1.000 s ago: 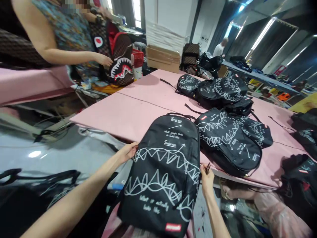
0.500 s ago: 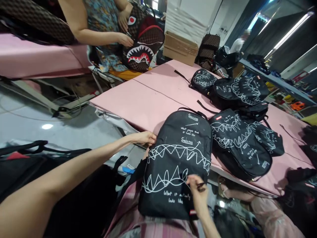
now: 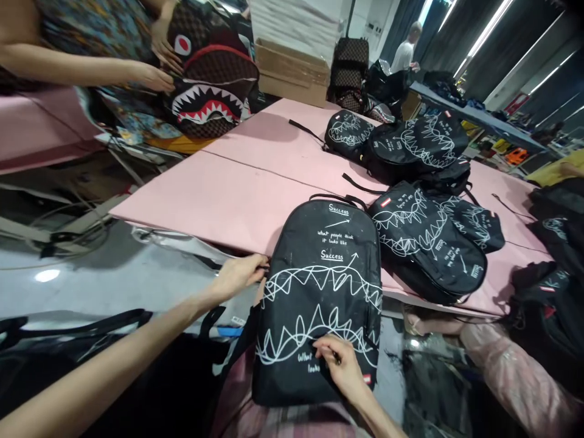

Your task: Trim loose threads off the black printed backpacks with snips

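Observation:
A black backpack (image 3: 319, 286) with white scribbled zigzag lines and white lettering leans upright on my lap against the table edge. My left hand (image 3: 244, 274) is closed, its fingertips pinching the bag's left side edge. Over the lower front panel, my right hand (image 3: 337, 359) is curled around a small dark tool (image 3: 336, 358), mostly hidden in the fingers; its kind does not show. That hand covers part of the lower lettering, and its fingertips are at the panel's surface.
More black backpacks (image 3: 429, 243) lie on the pink table (image 3: 219, 188) to the right and behind. Across the table, a person's hands (image 3: 159, 73) work on a brown checkered backpack (image 3: 210, 79). A cardboard box (image 3: 292, 73) stands at the back; a pink sleeve (image 3: 506, 359) shows at right.
My right hand has moved left across the lower front panel, onto the lettering. My left hand stays at the bag's left edge. The view has shifted to the right.

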A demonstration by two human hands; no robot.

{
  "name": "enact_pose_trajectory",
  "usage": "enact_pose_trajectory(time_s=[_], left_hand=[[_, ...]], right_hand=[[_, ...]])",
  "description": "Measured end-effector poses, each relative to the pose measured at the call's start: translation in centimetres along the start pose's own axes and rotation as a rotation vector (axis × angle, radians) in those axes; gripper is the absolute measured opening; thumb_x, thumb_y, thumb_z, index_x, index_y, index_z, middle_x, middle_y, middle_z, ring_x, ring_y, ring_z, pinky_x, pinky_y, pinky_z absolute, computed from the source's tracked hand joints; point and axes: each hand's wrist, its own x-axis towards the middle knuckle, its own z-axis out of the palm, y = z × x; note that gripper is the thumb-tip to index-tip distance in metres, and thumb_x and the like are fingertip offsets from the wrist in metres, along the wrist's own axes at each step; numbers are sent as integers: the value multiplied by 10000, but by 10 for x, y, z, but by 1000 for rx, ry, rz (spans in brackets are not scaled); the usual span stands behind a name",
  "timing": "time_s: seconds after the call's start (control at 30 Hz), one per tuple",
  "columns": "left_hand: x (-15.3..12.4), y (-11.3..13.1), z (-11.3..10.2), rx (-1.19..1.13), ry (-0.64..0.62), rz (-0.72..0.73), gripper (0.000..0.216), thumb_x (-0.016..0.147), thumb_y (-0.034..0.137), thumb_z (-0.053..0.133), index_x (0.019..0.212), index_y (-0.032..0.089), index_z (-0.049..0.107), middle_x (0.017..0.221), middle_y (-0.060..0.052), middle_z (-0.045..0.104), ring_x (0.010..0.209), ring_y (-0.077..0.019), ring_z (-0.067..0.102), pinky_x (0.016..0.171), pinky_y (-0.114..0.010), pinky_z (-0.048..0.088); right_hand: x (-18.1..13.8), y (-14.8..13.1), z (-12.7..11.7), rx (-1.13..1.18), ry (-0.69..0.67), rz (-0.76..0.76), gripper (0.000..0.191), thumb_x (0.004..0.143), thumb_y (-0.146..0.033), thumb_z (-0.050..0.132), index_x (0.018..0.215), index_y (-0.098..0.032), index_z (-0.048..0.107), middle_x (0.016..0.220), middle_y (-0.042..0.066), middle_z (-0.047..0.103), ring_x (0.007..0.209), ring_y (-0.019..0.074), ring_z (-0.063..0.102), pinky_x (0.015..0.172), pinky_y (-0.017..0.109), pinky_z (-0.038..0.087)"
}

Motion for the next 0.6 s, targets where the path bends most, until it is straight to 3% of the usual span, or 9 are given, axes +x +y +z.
enact_pose_trajectory(time_s=[0.1, 0.2, 0.27, 0.33, 0.43, 0.6], left_hand=[[12, -1, -13, 170, 31, 87, 257, 857, 230, 379, 954, 176, 610, 827, -59, 681, 740, -186, 621, 604, -244, 367], [20, -2, -21, 227, -116, 201, 247, 866, 249, 409, 897, 185, 646, 754, -42, 687, 670, -171, 615, 555, -230, 336], [21, -5, -23, 210, -164, 228, 242, 854, 290, 449, 909, 200, 666, 815, -39, 706, 702, -170, 622, 569, -218, 347], [23, -12, -24, 128, -129, 114, 235, 814, 331, 510, 951, 227, 670, 855, -14, 716, 729, -176, 624, 589, -211, 363], [42, -18, -24, -63, -32, -162, 231, 748, 332, 578, 929, 226, 673, 727, 25, 697, 686, -170, 605, 615, -215, 387], [74, 6, -5, -356, 123, -364, 370, 839, 380, 421, 1092, 145, 554, 777, 28, 646, 693, -131, 573, 663, -238, 443]], right_hand=[[-1, 2, 0, -4, -79, -20, 275, 909, -309, 442, 853, -191, 685, 659, 26, 651, 613, 131, 603, 604, 224, 442], [-2, 4, -2, -16, -71, -31, 271, 909, -287, 434, 871, -189, 683, 677, 30, 653, 626, 128, 606, 603, 217, 441], [-3, 5, -4, 0, -51, -35, 269, 907, -270, 430, 867, -186, 683, 668, 29, 650, 618, 124, 603, 598, 211, 441], [-4, 4, -3, 12, -70, -49, 254, 894, -237, 435, 869, -186, 682, 676, 27, 648, 620, 122, 598, 591, 205, 439], [-3, 3, -1, 9, -130, -74, 236, 832, -151, 458, 897, -190, 682, 716, 24, 647, 648, 127, 599, 584, 202, 435], [-7, 4, -1, 2, -142, -79, 308, 747, -72, 476, 934, -205, 682, 749, 14, 644, 677, 133, 611, 604, 207, 440]])
